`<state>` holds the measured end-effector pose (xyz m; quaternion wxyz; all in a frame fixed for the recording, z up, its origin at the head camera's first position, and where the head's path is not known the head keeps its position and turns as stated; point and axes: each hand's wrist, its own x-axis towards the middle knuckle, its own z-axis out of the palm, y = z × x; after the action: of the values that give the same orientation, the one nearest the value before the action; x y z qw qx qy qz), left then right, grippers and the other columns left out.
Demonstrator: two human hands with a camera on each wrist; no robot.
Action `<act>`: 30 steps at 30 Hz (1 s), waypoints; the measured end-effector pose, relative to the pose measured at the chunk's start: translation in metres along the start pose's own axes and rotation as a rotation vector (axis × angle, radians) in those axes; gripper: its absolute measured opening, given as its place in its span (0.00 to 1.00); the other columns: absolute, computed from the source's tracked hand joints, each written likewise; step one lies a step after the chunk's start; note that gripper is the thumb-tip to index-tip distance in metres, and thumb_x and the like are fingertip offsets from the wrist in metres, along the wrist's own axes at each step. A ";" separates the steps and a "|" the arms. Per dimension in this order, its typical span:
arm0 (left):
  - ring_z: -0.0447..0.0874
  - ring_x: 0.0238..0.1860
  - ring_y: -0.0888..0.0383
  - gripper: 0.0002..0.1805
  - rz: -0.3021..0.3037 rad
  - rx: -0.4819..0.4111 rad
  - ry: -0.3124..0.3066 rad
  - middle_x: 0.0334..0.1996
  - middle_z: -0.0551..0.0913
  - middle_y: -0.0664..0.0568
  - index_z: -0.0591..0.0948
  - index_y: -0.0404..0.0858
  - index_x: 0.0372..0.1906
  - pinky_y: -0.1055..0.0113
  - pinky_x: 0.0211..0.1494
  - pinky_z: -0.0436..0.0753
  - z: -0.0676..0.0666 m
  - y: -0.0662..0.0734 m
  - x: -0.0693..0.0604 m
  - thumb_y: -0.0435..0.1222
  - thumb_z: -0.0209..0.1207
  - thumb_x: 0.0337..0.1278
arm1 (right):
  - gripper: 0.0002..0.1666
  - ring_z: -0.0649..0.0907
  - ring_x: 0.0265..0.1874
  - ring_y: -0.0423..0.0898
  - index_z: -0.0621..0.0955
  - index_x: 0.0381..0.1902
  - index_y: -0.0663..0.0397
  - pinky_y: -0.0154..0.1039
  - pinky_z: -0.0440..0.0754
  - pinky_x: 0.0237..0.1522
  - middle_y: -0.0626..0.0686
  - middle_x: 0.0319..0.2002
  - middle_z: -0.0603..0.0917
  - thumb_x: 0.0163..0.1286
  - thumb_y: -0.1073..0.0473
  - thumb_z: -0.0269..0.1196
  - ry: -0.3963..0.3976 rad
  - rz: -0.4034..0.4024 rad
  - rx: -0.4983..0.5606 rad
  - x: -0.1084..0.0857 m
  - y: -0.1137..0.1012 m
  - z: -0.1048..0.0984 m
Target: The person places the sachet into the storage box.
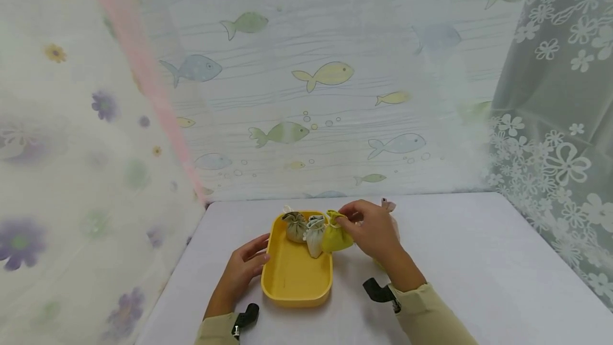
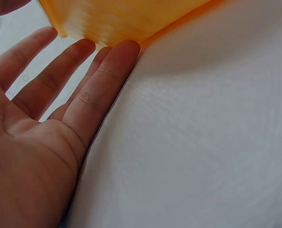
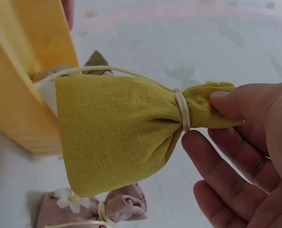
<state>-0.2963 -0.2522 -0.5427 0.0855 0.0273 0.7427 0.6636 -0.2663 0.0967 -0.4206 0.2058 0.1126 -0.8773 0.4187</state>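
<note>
Nearest us, the right sleeve leads to the right hand, which pinches the yellow bag by its gathered top at the right rim of the tray. Our left hand touches the left wall, fingers extended. We judge the work partway: olive bag and grey bag inside, pink bag left on the surface.

A fish-patterned curtain hangs behind the white-covered table.

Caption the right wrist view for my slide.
Right hand pinches a yellow-green cloth pouch by its gathered top; yellow tray at frame left.
</note>
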 end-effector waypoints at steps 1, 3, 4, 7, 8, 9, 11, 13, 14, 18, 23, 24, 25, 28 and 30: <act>0.81 0.65 0.50 0.31 -0.001 0.004 -0.001 0.68 0.78 0.52 0.79 0.61 0.68 0.58 0.58 0.87 0.000 0.000 0.000 0.45 0.72 0.58 | 0.09 0.86 0.34 0.38 0.88 0.41 0.43 0.42 0.88 0.42 0.41 0.36 0.88 0.65 0.52 0.75 0.001 -0.008 0.005 0.000 -0.001 0.001; 0.81 0.65 0.50 0.31 0.001 0.005 0.000 0.69 0.78 0.52 0.79 0.61 0.68 0.57 0.59 0.87 0.001 0.000 0.000 0.45 0.72 0.58 | 0.08 0.85 0.33 0.38 0.88 0.40 0.44 0.40 0.88 0.42 0.42 0.36 0.88 0.65 0.53 0.75 0.001 -0.026 0.025 0.001 -0.003 0.002; 0.81 0.65 0.50 0.31 0.002 0.007 0.002 0.68 0.79 0.52 0.79 0.60 0.68 0.57 0.59 0.87 0.001 0.000 -0.001 0.44 0.72 0.58 | 0.08 0.85 0.33 0.38 0.88 0.40 0.45 0.39 0.88 0.41 0.42 0.35 0.88 0.65 0.54 0.75 -0.002 -0.034 0.037 0.001 -0.004 0.004; 0.81 0.65 0.50 0.31 0.002 0.010 0.011 0.68 0.79 0.52 0.79 0.60 0.68 0.57 0.59 0.87 0.002 0.002 -0.002 0.44 0.72 0.58 | 0.07 0.84 0.32 0.37 0.88 0.40 0.45 0.35 0.88 0.39 0.42 0.36 0.88 0.66 0.54 0.75 -0.013 -0.040 0.057 0.003 -0.008 0.007; 0.81 0.65 0.50 0.31 0.002 0.011 0.013 0.68 0.79 0.52 0.79 0.60 0.68 0.57 0.59 0.87 0.002 0.002 -0.002 0.44 0.72 0.58 | 0.07 0.85 0.32 0.37 0.88 0.40 0.45 0.34 0.88 0.39 0.41 0.36 0.88 0.66 0.53 0.74 -0.018 -0.041 0.062 0.003 -0.009 0.009; 0.81 0.65 0.50 0.31 0.003 0.016 0.015 0.68 0.79 0.52 0.79 0.60 0.68 0.57 0.59 0.87 0.002 0.003 -0.002 0.44 0.72 0.58 | 0.07 0.85 0.33 0.36 0.88 0.40 0.44 0.33 0.88 0.39 0.41 0.36 0.88 0.66 0.53 0.74 -0.022 -0.041 0.062 0.003 -0.009 0.010; 0.81 0.65 0.50 0.31 0.001 0.019 0.014 0.68 0.79 0.52 0.79 0.61 0.67 0.57 0.59 0.87 0.002 0.003 -0.003 0.45 0.72 0.58 | 0.07 0.85 0.33 0.35 0.88 0.40 0.44 0.33 0.88 0.40 0.40 0.35 0.88 0.66 0.53 0.74 -0.025 -0.041 0.068 0.004 -0.011 0.012; 0.81 0.65 0.50 0.31 0.000 0.017 0.009 0.68 0.79 0.52 0.79 0.60 0.68 0.57 0.59 0.87 0.001 0.004 -0.003 0.45 0.72 0.58 | 0.06 0.85 0.33 0.36 0.88 0.39 0.43 0.34 0.88 0.40 0.40 0.35 0.87 0.66 0.53 0.75 -0.027 -0.040 0.073 0.003 -0.012 0.014; 0.81 0.65 0.50 0.31 -0.001 0.015 0.008 0.68 0.79 0.52 0.79 0.60 0.68 0.57 0.59 0.87 0.001 0.004 -0.003 0.45 0.72 0.58 | 0.06 0.85 0.33 0.35 0.88 0.39 0.42 0.34 0.88 0.40 0.39 0.35 0.87 0.66 0.53 0.75 -0.028 -0.039 0.076 0.003 -0.013 0.015; 0.81 0.65 0.50 0.31 -0.008 -0.001 0.007 0.68 0.79 0.52 0.79 0.59 0.68 0.58 0.59 0.87 0.001 0.004 -0.004 0.44 0.72 0.58 | 0.06 0.85 0.33 0.35 0.87 0.39 0.41 0.34 0.89 0.41 0.39 0.35 0.87 0.66 0.52 0.74 -0.038 -0.030 0.087 0.004 -0.015 0.019; 0.81 0.65 0.50 0.32 -0.009 -0.009 0.003 0.68 0.79 0.52 0.79 0.59 0.68 0.58 0.59 0.87 0.002 0.004 -0.003 0.44 0.73 0.57 | 0.06 0.85 0.33 0.35 0.87 0.39 0.42 0.33 0.88 0.39 0.39 0.35 0.87 0.67 0.53 0.74 -0.057 -0.022 0.112 0.006 -0.015 0.027; 0.81 0.65 0.50 0.32 -0.009 -0.010 0.003 0.68 0.79 0.52 0.79 0.59 0.68 0.58 0.59 0.87 0.002 0.004 -0.003 0.44 0.73 0.57 | 0.05 0.85 0.32 0.35 0.87 0.39 0.41 0.32 0.88 0.39 0.39 0.35 0.87 0.67 0.53 0.74 -0.061 -0.023 0.116 0.007 -0.015 0.029; 0.81 0.65 0.50 0.32 -0.006 -0.010 0.004 0.68 0.79 0.51 0.79 0.59 0.68 0.58 0.58 0.87 0.002 0.004 -0.004 0.44 0.73 0.57 | 0.05 0.85 0.32 0.35 0.87 0.40 0.42 0.32 0.88 0.39 0.39 0.35 0.87 0.67 0.54 0.73 -0.061 -0.031 0.119 0.008 -0.014 0.031; 0.81 0.65 0.50 0.32 -0.002 -0.022 0.001 0.68 0.79 0.51 0.79 0.58 0.69 0.58 0.58 0.88 0.002 0.004 -0.004 0.42 0.72 0.58 | 0.05 0.85 0.32 0.34 0.87 0.40 0.44 0.32 0.88 0.38 0.40 0.36 0.87 0.67 0.55 0.73 -0.059 -0.053 0.128 0.009 -0.012 0.036; 0.82 0.65 0.50 0.32 0.003 -0.028 -0.002 0.68 0.79 0.50 0.78 0.57 0.69 0.58 0.57 0.88 0.002 0.004 -0.004 0.41 0.72 0.59 | 0.06 0.85 0.31 0.35 0.88 0.40 0.44 0.33 0.88 0.38 0.41 0.36 0.87 0.66 0.55 0.74 -0.054 -0.065 0.135 0.010 -0.013 0.038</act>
<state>-0.2925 -0.2502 -0.5382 0.0857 0.0277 0.7332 0.6740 -0.2804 0.0587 -0.4290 0.1872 0.1658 -0.8483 0.4668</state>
